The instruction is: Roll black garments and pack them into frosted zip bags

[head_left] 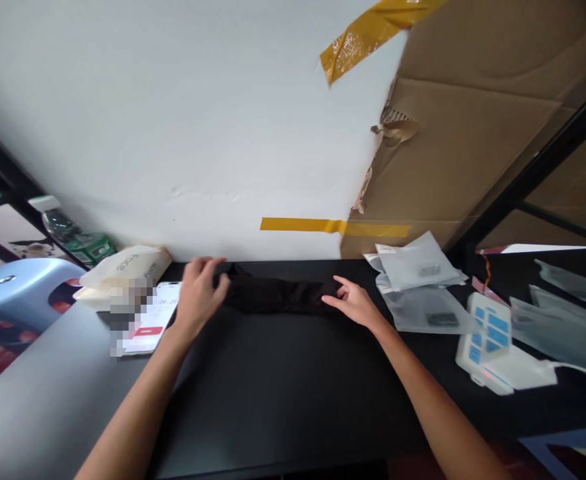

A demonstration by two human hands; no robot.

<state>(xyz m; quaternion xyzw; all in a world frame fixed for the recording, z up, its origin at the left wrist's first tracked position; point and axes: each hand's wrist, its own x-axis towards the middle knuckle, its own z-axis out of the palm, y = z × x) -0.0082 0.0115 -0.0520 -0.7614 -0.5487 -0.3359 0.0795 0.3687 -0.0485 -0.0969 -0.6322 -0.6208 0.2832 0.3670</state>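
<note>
From the head camera, the person is leaning over a black table [293, 373] pushed against a white wall [183, 120]. A black cloth [277, 295], folded into a long narrow band, is lying along the far edge of the table, just in front of the wall.

The left hand [199, 295] is resting on the left end of the cloth, fingers curled over it and held close together, seemingly gripping the fabric, though the fingertips are hidden behind the hand. The right hand [355, 301] is touching the right end of the cloth, thumb and forefinger closing in a light pinch at the edge while the other fingers are fanning out loosely.

Just left of the left hand, a phone [155, 320] is lying face up with its screen lit, partly blurred. Beyond it, at the far left, a cream-coloured pouch [125, 265] is sitting by the wall, with a plastic bottle [67, 230] lying behind it and a blue stool [17, 283] standing off the table's left end.

To the right of the right hand, a few clear plastic bags [420, 287] are lying in an overlapping pile. Nearer and further right, a white device with blue squares [490, 333] is sitting on the table. A cardboard sheet [473, 133] is leaning against the wall at the far right, with strips of yellow tape [333, 227] stuck across it.
</note>
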